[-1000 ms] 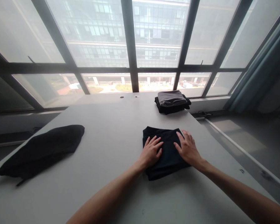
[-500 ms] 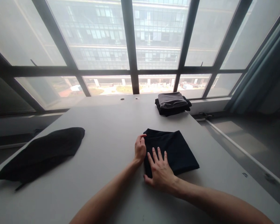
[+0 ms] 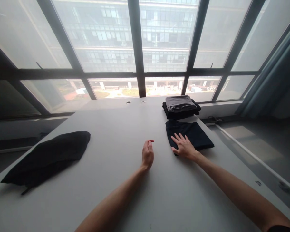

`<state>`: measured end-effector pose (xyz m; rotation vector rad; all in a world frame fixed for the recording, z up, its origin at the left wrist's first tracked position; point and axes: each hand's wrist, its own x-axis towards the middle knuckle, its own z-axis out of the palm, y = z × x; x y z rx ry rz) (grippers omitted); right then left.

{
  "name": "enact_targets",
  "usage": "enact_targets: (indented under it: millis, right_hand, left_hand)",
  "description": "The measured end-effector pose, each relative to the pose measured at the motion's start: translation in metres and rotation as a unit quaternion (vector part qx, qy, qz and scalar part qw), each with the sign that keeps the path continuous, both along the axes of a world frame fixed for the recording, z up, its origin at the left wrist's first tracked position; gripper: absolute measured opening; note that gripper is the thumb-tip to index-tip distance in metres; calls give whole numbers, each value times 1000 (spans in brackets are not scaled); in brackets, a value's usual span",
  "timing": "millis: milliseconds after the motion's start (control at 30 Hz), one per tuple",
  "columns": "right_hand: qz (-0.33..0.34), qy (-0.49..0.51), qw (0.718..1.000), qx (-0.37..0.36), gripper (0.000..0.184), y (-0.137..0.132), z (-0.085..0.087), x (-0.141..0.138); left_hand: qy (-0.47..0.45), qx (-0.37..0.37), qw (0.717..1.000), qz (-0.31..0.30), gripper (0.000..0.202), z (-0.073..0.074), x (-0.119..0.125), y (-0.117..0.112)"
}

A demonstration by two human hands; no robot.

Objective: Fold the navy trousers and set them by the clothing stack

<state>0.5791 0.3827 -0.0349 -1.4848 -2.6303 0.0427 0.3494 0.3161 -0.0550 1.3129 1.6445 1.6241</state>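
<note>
Right hand (image 3: 185,148) slid folded cloth (image 3: 190,135) toward stack (image 3: 180,107).

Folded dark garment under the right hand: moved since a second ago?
Yes. The folded dark garment slid away and rightward, now close to the clothes stack by the window.

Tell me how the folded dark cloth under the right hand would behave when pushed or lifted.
The folded dark cloth looks soft, so lifted by one edge it would probably unfold. Flat on the smooth table, it likely slides under the right hand.
</note>
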Motion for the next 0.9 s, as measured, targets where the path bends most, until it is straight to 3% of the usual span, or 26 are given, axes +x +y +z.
enact_targets:
  millis: [233, 333, 433, 533, 600, 733, 800, 900]
  right_hand:
    - [-1, -26, 999, -29, 70, 71, 4, 41]
    - [12, -25, 999, -45, 70, 82, 3, 50]
    - [-15, -23, 997, -70, 69, 78, 4, 43]
    - [-38, 22, 999, 1, 58, 51, 6, 10]
    - [-2, 80, 994, 69, 51, 26, 5, -26]
    - [42, 118, 992, 1, 54, -12, -10, -102]
    - [56, 90, 994, -39, 58, -18, -21, -126]
    - [74, 48, 995, -39, 62, -17, -39, -139]
  left_hand:
    - [15, -14, 1000, -7, 36, 1, 2, -3]
    - [17, -24, 999, -19, 33, 2, 3, -4]
    - [15, -38, 999, -32, 27, 0, 5, -2]
    - [6, -27, 999, -24, 24, -4, 8, 1]
    - [9, -16, 1000, -4, 26, -6, 9, 3]
    - [40, -14, 999, 23, 36, -6, 5, 3]
    - [90, -31, 995, -26, 42, -5, 1, 4]
    - [185, -52, 976, -105, 46, -4, -3, 4]
